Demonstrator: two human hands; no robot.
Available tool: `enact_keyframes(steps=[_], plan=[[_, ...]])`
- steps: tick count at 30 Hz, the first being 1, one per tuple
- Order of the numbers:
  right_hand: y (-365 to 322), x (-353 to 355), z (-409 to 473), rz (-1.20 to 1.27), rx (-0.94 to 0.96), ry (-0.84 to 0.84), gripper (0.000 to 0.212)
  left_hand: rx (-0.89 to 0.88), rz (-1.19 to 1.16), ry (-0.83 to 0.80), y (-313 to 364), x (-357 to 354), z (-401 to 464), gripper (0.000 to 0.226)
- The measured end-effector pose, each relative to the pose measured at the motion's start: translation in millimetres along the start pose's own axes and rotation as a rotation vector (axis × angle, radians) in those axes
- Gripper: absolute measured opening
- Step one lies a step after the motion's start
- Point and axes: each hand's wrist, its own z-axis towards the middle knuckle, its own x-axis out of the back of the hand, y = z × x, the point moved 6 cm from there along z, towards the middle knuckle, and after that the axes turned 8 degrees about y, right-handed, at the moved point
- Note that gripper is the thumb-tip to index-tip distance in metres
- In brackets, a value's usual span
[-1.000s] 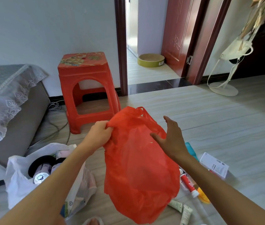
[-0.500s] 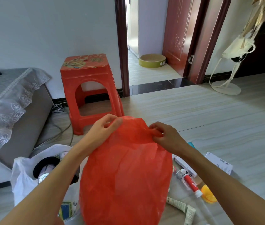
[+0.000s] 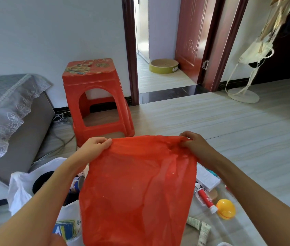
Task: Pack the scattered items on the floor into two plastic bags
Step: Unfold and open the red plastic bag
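A red plastic bag is held up by its top edge, pinched at one corner by the left hand and at the other by the right hand. A white bag lies below the left hand; tubes are scattered on the floor below the right hand.

I see pale wall | striped wood-look floor | red stool | lace-draped grey sofa | open doorway

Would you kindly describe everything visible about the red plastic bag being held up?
The red plastic bag is thin, slightly translucent and wrinkled, hanging limp above the floor. Its top edge is stretched almost level between the left hand and the right hand, each pinching a corner. Whether its mouth is open cannot be told. It hides part of the white bag at lower left and some items on the floor.
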Motion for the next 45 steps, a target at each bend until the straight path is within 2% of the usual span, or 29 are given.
enact_keyframes(steps=[3, 5, 8, 10, 12, 14, 16, 19, 21, 23, 25, 27, 30, 32, 35, 36, 39, 41, 43, 45], plan=[[2, -1, 1, 0.191, -0.084, -0.037, 0.026, -0.131, 0.196, 0.082, 4, -1, 4, 0.013], [0, -5, 2, 0.258, -0.12, -0.101, 0.025, -0.266, 0.206, 0.121, 18, -9, -3, 0.013], [1, -12, 3, 0.28, -0.177, -0.155, 0.023, -0.438, 0.123, 0.04, 49, -36, -27, 0.023], [1, -17, 3, 0.261, -0.187, -0.147, 0.021, -0.523, 0.213, -0.052, 60, -55, -37, 0.036], [-2, -19, 3, 0.251, -0.166, -0.119, 0.019, -0.588, 0.291, -0.04, 65, -61, -39, 0.031], [-5, -17, 1, 0.277, -0.124, -0.1, 0.019, -0.57, 0.273, 0.027, 66, -55, -32, 0.019], [-8, -16, -1, 0.275, -0.083, -0.138, 0.017, -0.441, 0.18, 0.048, 60, -45, -23, 0.017], [-7, -21, -6, 0.237, -0.096, -0.244, 0.012, -0.077, -0.136, -0.092, 43, -44, -20, 0.018], [-5, -25, -8, 0.263, -0.146, -0.312, 0.008, 0.017, -0.182, -0.126, 39, -45, -21, 0.02], [-4, -25, -9, 0.314, -0.195, -0.353, 0.01, -0.034, -0.138, -0.112, 42, -44, -18, 0.024], [-1, -21, -7, 0.324, -0.218, -0.335, 0.013, -0.16, -0.077, -0.088, 48, -41, -18, 0.029], [4, -17, -6, 0.313, -0.24, -0.289, 0.017, -0.281, -0.019, -0.154, 53, -44, -22, 0.025], [8, -15, -2, 0.337, -0.253, -0.203, 0.015, -0.429, 0.308, -0.26, 50, -54, -26, 0.036], [7, -15, -1, 0.355, -0.229, -0.143, 0.012, -0.509, 0.474, -0.195, 47, -56, -21, 0.036], [3, -14, 1, 0.383, -0.163, -0.031, 0.014, -0.536, 0.433, -0.058, 49, -53, -17, 0.019], [1, -11, 3, 0.33, -0.11, 0.029, 0.019, -0.519, 0.41, 0.002, 50, -51, -16, 0.019], [-12, -5, -1, -0.036, 0.166, 0.236, 0.039, -0.409, 0.367, 0.196, 47, -39, -11, 0.022], [-20, -12, -12, -0.312, 0.372, 0.322, 0.053, -0.333, 0.353, 0.243, 45, -33, -9, 0.022], [-17, -30, -22, -0.657, 0.506, 0.33, 0.074, -0.291, 0.303, 0.259, 44, -29, -7, 0.021], [-5, -45, -26, -0.89, 0.568, 0.31, 0.089, -0.272, 0.244, 0.232, 45, -28, -7, 0.021]])
